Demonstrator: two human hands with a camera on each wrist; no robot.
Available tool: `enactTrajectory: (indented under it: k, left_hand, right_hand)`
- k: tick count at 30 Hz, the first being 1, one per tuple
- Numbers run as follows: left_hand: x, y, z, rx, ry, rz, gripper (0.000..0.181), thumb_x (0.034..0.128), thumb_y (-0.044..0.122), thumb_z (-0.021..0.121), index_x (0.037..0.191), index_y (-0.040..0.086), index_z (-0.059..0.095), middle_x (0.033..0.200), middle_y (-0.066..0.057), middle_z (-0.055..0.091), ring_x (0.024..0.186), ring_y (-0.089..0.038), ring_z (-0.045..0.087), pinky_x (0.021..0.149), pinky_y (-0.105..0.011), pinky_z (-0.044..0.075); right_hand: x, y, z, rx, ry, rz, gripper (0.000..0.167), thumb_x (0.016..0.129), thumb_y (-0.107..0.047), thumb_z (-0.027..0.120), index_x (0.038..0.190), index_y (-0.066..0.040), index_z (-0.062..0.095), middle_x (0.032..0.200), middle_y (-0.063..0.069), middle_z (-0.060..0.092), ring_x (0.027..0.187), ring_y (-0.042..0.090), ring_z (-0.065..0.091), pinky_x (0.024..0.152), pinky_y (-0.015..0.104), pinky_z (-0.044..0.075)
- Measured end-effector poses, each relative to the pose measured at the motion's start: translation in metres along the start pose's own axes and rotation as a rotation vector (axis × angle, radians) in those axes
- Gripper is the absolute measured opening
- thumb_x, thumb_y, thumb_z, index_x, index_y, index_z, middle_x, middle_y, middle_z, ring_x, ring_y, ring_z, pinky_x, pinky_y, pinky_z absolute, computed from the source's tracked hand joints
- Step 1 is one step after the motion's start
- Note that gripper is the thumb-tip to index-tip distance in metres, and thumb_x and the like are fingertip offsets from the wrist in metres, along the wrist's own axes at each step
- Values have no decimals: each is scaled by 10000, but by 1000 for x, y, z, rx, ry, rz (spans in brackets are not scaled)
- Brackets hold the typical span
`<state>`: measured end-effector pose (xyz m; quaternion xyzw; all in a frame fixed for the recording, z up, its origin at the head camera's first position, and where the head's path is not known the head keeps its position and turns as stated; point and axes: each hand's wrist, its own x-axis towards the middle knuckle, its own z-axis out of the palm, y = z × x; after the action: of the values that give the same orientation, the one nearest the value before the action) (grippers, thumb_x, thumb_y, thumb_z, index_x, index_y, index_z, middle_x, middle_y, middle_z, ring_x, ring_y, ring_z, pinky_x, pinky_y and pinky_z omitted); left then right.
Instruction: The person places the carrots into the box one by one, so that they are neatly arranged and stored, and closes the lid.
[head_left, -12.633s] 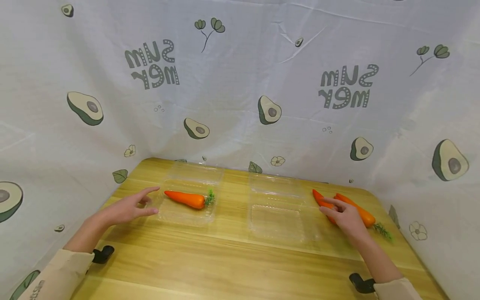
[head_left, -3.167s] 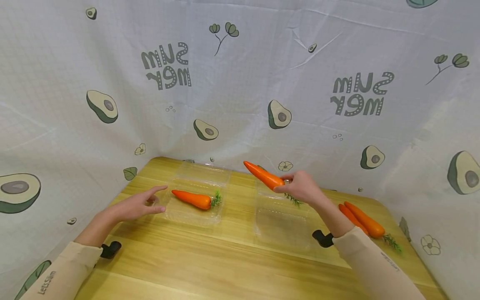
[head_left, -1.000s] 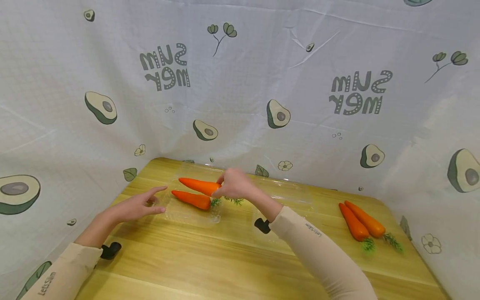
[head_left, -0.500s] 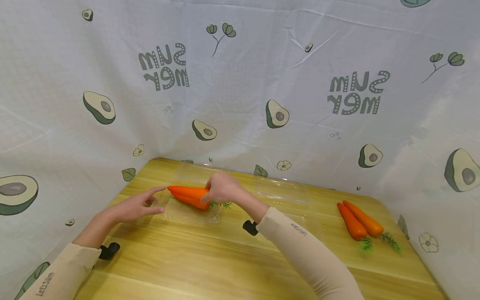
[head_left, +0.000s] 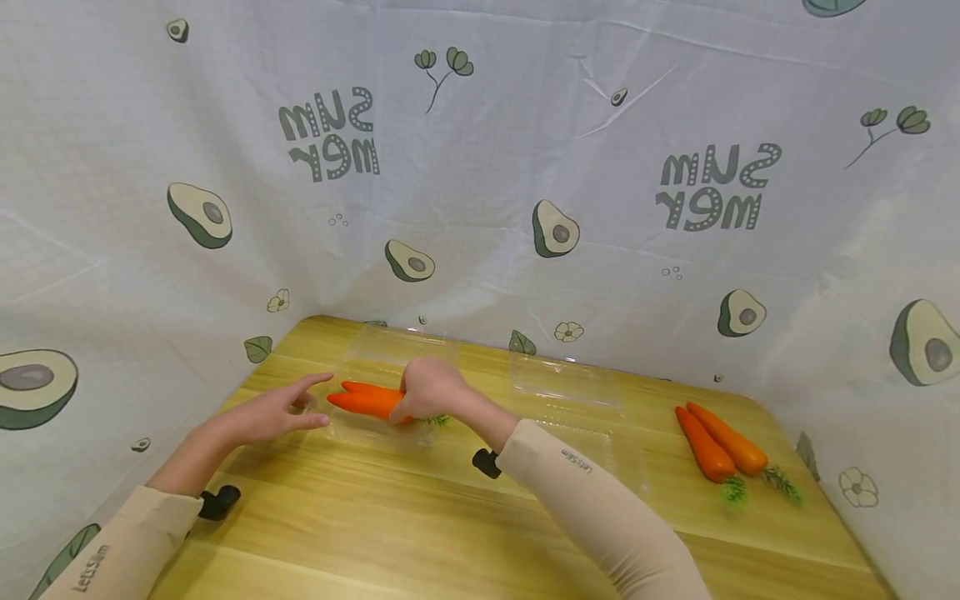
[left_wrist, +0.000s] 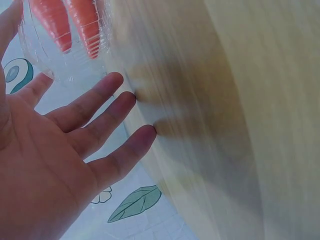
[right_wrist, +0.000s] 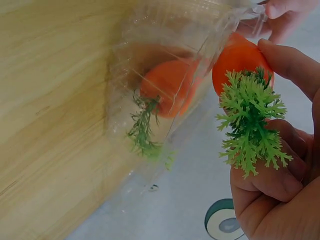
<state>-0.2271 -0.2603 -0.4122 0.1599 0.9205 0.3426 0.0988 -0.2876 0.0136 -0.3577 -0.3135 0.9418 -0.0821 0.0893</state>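
My right hand [head_left: 431, 387] grips an orange carrot [head_left: 360, 403] near its leafy end, holding it over the left clear plastic container [head_left: 375, 433]. Green leaves [right_wrist: 250, 120] hang below its fingers in the right wrist view. A second carrot [right_wrist: 167, 85] lies inside that container, seen through the clear wall; in the head view it is partly covered by the held one. My left hand [head_left: 262, 417] stays at the container's left side with fingers spread and nothing in them. Whether it touches the rim I cannot tell. Both carrot tips show through the plastic in the left wrist view.
Another clear container [head_left: 577, 433] with its lid [head_left: 566, 379] laid back stands to the right, partly behind the right forearm. Two more carrots [head_left: 705, 446] lie side by side at the table's right. A printed curtain [head_left: 480, 167] encloses the wooden table [head_left: 360, 533].
My right hand took a carrot from the right-hand group and carried it left over the left container. In the last half second it lowered toward the front, in front of the other carrot.
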Motion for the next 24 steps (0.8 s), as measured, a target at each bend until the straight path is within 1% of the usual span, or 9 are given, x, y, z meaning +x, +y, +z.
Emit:
enactTrajectory:
  k: [2, 4, 7, 9, 13, 18, 24]
  left_hand:
    - [1, -1, 0, 3, 2, -1, 818, 985, 403, 643, 1599, 76, 211, 1307, -249, 602, 1243, -471, 544, 961, -608, 472]
    - [1, -2, 0, 4, 2, -1, 820, 985, 406, 642, 1599, 75, 210, 1275, -212, 622, 1224, -440, 562, 963, -600, 472]
    - [2, -4, 0, 5, 3, -2, 821, 985, 407, 642, 1600, 77, 210, 1222, -146, 644, 1191, -380, 585, 970, -585, 471]
    - [2, -4, 0, 9, 3, 1, 818, 988, 401, 639, 1600, 71, 208, 1210, -135, 645, 1172, -358, 594, 964, -577, 474]
    - [1, -4, 0, 10, 7, -1, 820, 988, 410, 635, 1601, 73, 207, 1242, -173, 631, 1161, -353, 596, 945, -564, 484]
    - [1, -4, 1, 15, 9, 0, 833, 983, 431, 636, 1602, 77, 205, 1296, -230, 606, 1189, -385, 584, 957, -583, 481]
    - [1, -3, 1, 15, 9, -2, 832, 983, 434, 635, 1603, 82, 206, 1308, -240, 599, 1181, -377, 588, 951, -577, 484]
  right_hand:
    - [1, -1, 2, -1, -9, -1, 583, 766, -336, 809, 499, -216, 305, 544, -80, 139, 515, 87, 106, 480, 248, 119]
    - [2, -3, 5, -17, -14, -6, 567, 767, -321, 795, 493, -216, 309, 537, -84, 139, 509, 87, 114, 473, 247, 128]
    - [1, -6, 7, -40, -28, 4, 563, 776, -336, 795, 483, -214, 331, 520, -87, 144, 504, 90, 128, 463, 251, 151]
    - [1, -7, 9, -48, -33, 12, 573, 783, -358, 805, 481, -212, 341, 514, -85, 146, 503, 92, 130, 462, 256, 156]
    - [0, -9, 10, -42, -47, 28, 585, 785, -369, 826, 479, -204, 356, 510, -79, 150, 501, 96, 138, 458, 263, 163]
    - [0, -9, 13, -55, -64, 39, 536, 791, -349, 816, 497, -202, 393, 516, -84, 178, 504, 100, 209, 455, 268, 202]
    - [2, -7, 16, -59, -81, 47, 533, 806, -361, 813, 507, -199, 402, 516, -80, 179, 503, 101, 203, 454, 269, 198]
